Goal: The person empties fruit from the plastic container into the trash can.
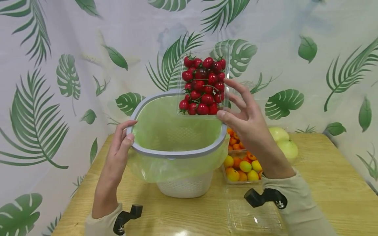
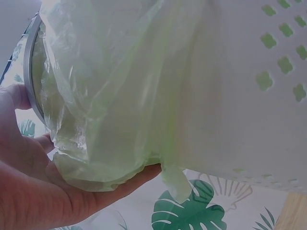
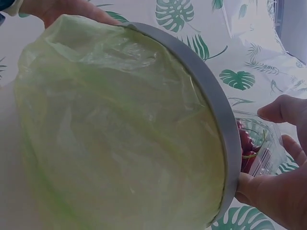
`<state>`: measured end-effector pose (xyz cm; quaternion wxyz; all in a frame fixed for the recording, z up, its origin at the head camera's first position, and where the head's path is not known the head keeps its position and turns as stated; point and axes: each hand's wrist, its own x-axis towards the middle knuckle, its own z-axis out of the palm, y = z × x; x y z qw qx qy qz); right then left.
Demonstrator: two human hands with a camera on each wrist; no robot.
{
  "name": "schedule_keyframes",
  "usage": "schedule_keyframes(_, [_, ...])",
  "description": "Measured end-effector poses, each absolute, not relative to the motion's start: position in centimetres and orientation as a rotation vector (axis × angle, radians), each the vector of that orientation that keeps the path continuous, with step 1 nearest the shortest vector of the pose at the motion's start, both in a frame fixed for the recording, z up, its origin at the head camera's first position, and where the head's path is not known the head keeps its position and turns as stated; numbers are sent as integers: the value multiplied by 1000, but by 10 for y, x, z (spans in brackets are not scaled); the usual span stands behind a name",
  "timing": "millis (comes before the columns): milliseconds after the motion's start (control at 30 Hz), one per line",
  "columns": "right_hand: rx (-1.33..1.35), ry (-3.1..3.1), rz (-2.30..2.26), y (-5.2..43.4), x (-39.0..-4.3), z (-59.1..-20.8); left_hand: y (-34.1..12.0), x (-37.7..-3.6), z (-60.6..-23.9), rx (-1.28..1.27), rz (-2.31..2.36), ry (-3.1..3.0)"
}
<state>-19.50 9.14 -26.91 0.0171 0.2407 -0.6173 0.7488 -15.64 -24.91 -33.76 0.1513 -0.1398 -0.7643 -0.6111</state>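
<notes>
A white wastebasket [image 1: 186, 188] with a perforated side and a grey rim ring [image 1: 177, 154] stands on the table, tipped toward me. A pale green plastic bag [image 1: 147, 167] lines it and hangs over its outside. My left hand [image 1: 118, 141] grips the rim at the left, thumb in front; the bag's folds [image 2: 110, 96] lie against that hand in the left wrist view. My right hand [image 1: 248, 113] holds a clear plastic box [image 1: 227, 65] by its right edge, between thumb and fingers. Red cherry tomatoes [image 1: 203, 85] with green stems fill the box, tilted above the basket's back rim.
Right of the basket sit clear boxes of small orange fruit [image 1: 235, 144] and mixed yellow and orange fruit [image 1: 243, 167]. Large pale green fruit [image 1: 287, 149] lies behind my right forearm. A clear, flat plastic tray or lid [image 1: 251, 213] rests on the wooden table [image 1: 171, 216]. Leaf-patterned cloth hangs behind.
</notes>
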Motion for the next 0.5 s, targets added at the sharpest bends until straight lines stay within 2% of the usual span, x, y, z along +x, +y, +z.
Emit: schedule_keyframes(500, [770, -1973, 2166, 87, -195, -272, -250, -156, -337, -412, -1762, -2193])
